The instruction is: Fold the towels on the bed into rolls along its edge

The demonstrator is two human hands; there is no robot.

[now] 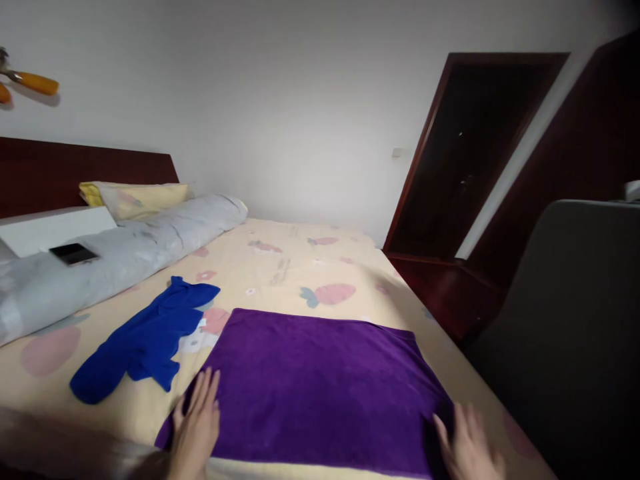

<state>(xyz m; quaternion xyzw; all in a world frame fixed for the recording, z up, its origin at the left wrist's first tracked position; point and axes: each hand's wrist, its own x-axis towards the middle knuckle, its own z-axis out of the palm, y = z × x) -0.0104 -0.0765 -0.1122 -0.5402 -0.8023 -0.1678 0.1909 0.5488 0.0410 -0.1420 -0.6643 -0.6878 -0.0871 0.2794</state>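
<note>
A purple cloth lies spread out on the bed, nearly flat, with small folds at its right edge. My left hand rests on its left edge, fingers stretched out. At the near right corner is my right hand, somewhat blurred, its fingers apart and touching or just beside the cloth's edge. A crumpled blue cloth with a small white tag lies on the sheet to the left of the purple one.
The bed sheet is cream with strawberry prints. A long grey roll carries a phone; behind it are a white box and a yellow pillow. A dark chair back stands right of the bed, near a dark door.
</note>
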